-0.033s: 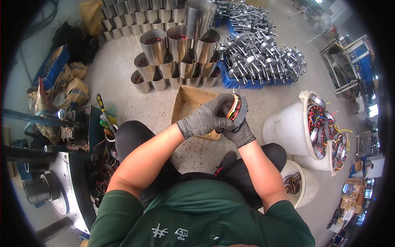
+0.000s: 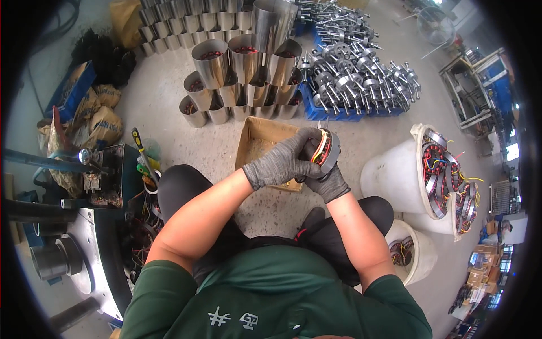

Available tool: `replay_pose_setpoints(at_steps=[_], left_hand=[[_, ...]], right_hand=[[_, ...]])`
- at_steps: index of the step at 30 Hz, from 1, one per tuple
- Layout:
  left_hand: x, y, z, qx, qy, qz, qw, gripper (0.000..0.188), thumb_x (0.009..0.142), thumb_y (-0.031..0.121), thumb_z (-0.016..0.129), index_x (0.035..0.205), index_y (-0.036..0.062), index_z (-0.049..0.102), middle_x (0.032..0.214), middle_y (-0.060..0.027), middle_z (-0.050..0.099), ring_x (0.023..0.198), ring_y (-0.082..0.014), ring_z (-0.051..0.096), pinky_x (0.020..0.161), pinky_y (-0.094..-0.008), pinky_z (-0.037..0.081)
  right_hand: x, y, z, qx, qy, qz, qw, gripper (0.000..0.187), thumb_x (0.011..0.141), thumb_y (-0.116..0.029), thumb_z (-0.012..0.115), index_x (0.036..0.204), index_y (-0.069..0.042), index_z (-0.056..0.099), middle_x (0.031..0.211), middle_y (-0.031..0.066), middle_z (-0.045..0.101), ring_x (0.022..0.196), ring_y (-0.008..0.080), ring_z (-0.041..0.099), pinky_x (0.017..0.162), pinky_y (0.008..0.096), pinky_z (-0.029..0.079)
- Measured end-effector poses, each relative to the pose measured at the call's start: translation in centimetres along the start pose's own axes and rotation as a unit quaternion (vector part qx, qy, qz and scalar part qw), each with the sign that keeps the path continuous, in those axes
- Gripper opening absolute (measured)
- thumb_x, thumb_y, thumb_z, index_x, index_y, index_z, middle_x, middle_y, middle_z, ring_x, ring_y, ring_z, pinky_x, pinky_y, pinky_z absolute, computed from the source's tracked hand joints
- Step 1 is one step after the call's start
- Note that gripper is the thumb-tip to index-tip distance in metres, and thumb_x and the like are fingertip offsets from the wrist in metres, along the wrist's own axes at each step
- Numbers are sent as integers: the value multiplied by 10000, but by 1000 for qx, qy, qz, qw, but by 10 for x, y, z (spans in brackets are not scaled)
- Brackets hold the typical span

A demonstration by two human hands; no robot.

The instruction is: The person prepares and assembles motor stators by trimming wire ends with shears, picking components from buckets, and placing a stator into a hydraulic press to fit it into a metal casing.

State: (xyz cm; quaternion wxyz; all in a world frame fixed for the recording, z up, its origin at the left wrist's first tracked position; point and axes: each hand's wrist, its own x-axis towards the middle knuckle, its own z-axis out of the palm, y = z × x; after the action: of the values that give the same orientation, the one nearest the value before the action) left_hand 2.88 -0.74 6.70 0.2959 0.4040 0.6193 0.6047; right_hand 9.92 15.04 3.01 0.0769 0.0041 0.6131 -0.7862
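A motor stator [image 2: 332, 155], a grey metal ring with red, yellow and white wires on its inner face, is held tilted in front of me. My left hand [image 2: 287, 160], in a grey knit glove, closes on its wired side, thumb low and fingers over the top. From below and behind, my right hand [image 2: 329, 185] grips the same stator, also gloved; most of its fingers are hidden behind the ring. Beneath the hands an open cardboard box [image 2: 246, 148] sits on the floor with small scraps inside.
Steel cylinders [image 2: 244, 66], some with red windings inside, stand stacked ahead. Rotors with shafts [image 2: 361, 79] fill blue crates [image 2: 330, 114]. White buckets [image 2: 389, 169] of stators are at my right. A machine [image 2: 101, 254] and a yellow-black screwdriver [image 2: 142, 148] are at my left.
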Motion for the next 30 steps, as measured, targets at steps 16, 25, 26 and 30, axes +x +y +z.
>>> replay_pose_setpoints(at_steps=[16,25,26,30], left_hand=[[-9,6,20,162,34,-94,982,774,644,272,920,1237,-16,515,1136,-181,672,1096,-272,651,956,-377,514],[-5,15,12,410,11,-159,898,575,815,503,729,1191,83,614,928,-169,721,881,-341,701,787,-434,545],[-3,19,9,453,-18,-189,871,561,828,524,703,1180,93,630,921,-161,724,873,-332,704,782,-438,546],[0,-9,-13,415,-61,-229,878,410,862,470,679,1038,102,718,889,-167,721,857,-351,689,799,-435,543]], right_hand=[[-4,48,-40,285,61,54,955,435,1061,-230,365,1457,-55,399,1435,130,506,1301,236,510,1096,368,443],[9,24,-50,164,298,11,940,252,938,-133,546,1160,-14,543,981,148,668,834,238,687,721,354,589],[10,17,-45,169,327,0,930,297,884,-43,587,1170,-16,513,955,158,653,808,248,682,687,362,588],[2,-3,-34,6,404,-41,914,467,767,78,687,1180,-8,487,864,114,586,772,226,665,643,331,564]])
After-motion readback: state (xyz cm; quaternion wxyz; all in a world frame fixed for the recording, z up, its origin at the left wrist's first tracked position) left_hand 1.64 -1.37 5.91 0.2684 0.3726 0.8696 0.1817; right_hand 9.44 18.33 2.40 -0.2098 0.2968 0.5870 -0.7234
